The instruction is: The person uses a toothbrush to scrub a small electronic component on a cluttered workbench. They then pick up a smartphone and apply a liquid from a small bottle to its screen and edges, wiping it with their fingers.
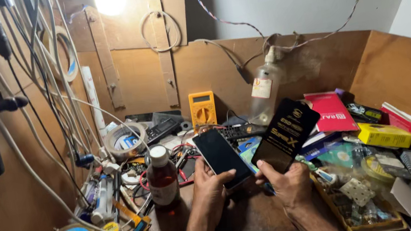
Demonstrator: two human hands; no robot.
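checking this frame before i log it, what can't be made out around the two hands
- Head view: underside of the smartphone in the left hand, hidden by the phone's own body and the fingers.
- Head view: lower end of the black packet in the right hand, covered by the thumb and fingers.
- Head view: contents of the brown bottle, glass too dark.
- Head view: tray at right, cut by the bottom edge.

Layout of the surface: left hand holds a phone; right hand, just beside it, holds a flat packet. Left of the hands — a capped bottle; behind them — a multimeter and spray bottle against the back wall; right — stacked boxes.
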